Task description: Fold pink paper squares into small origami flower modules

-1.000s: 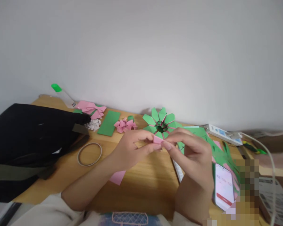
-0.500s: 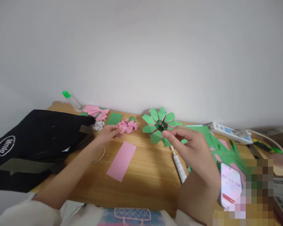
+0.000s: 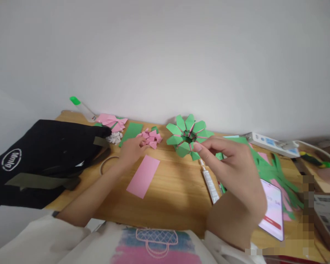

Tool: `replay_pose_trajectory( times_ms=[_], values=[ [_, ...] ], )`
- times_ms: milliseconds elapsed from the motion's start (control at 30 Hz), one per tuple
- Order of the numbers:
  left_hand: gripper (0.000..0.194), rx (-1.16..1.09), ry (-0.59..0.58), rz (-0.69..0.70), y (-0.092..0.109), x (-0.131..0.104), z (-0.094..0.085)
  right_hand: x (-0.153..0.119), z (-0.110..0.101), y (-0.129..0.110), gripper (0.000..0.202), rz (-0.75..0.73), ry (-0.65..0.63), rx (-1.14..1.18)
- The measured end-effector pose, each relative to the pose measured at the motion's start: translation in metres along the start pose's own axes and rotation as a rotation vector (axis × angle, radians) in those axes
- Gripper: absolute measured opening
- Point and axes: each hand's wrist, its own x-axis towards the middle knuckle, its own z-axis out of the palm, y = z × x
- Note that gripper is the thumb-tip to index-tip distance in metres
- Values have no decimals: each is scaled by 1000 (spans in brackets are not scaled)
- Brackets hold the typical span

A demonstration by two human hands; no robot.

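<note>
My right hand pinches the lower right edge of a round folded-paper ring, raised above the table. Green petal-like flaps spread outward from it, and pink edges show around its hollow centre. On the left, my left hand reaches to a small pile of folded pink paper pieces. Its fingertips look slightly apart at the pile's left edge and are partly hidden. A flat pink paper rectangle lies between the hands. Below the ring is a white glue tube with a narrow nozzle.
A black bag covers the left side, near white scraps and a green-capped bottle. Green paper strips, a lit phone and a power strip occupy the right. A wall stands behind.
My left hand has moved further over the pink pieces, its fingers now at the pile. The right hand keeps hold of the paper ring. The view has tilted slightly down.
</note>
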Motion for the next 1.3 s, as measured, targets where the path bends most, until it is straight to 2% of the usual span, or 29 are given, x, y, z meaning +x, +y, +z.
replay_pose_trajectory(
  times_ms=[100, 167, 267, 300, 333, 367, 433, 533, 600, 633, 733, 800, 867, 967, 1000, 1067, 1133, 1167, 1233, 1300],
  values=[
    [24, 142, -67, 93, -15, -29, -8, 0, 5, -3, 33, -21, -25, 1],
    [37, 185, -176, 198, -25, -51, -8, 3, 22, -2, 29, -1, -131, -54],
    [64, 221, -255, 296, -35, -81, 1, 8, 69, 3, 12, 142, -494, -217],
    [70, 241, -260, 313, -37, -88, 5, 9, 88, 5, 19, 191, -617, -234],
    [74, 279, -243, 325, -39, -93, 9, 10, 106, 7, 32, 221, -660, -243],
    [76, 296, -223, 325, -41, -97, 12, 10, 123, 10, 38, 249, -673, -257],
    [80, 291, -176, 303, -44, -100, 18, 8, 151, 17, 37, 301, -681, -260],
    [85, 214, -125, 262, -47, -100, 21, 2, 169, 31, 23, 344, -674, -181],
    [83, 153, -92, 237, -47, -100, 21, -6, 167, 38, 6, 341, -679, -67],
    [80, 111, -75, 222, -46, -100, 21, -11, 162, 41, 3, 332, -674, -4],
    [59, -50, -62, 177, -36, -104, 16, -27, 140, 42, 10, 302, -592, 166],
    [41, -177, -103, 156, -25, -107, 10, -36, 123, 37, 14, 279, -521, 256],
    [33, -291, -163, 135, -10, -109, 4, -43, 106, 28, 19, 251, -448, 311],
    [31, -464, -198, 104, 15, -107, -5, -46, 86, 12, 15, 156, -296, 353],
    [32, -671, -222, 40, 23, -106, -7, -46, 80, 8, 11, 92, -232, 359],
    [44, -999, -345, -33, 37, -101, -12, -44, 70, 1, 16, -50, -126, 342],
    [57, -1138, -486, -56, 49, -95, -15, -42, 62, -4, 26, -180, -69, 273],
    [61, -1147, -519, -55, 55, -92, -17, -40, 58, -6, 29, -238, -62, 231],
    [55, -1136, -502, -53, 65, -85, -21, -36, 52, -9, 36, -313, -77, 169],
    [47, -1125, -383, -27, 75, -79, -26, -30, 47, -11, 41, -264, -57, 206]
  ],
)
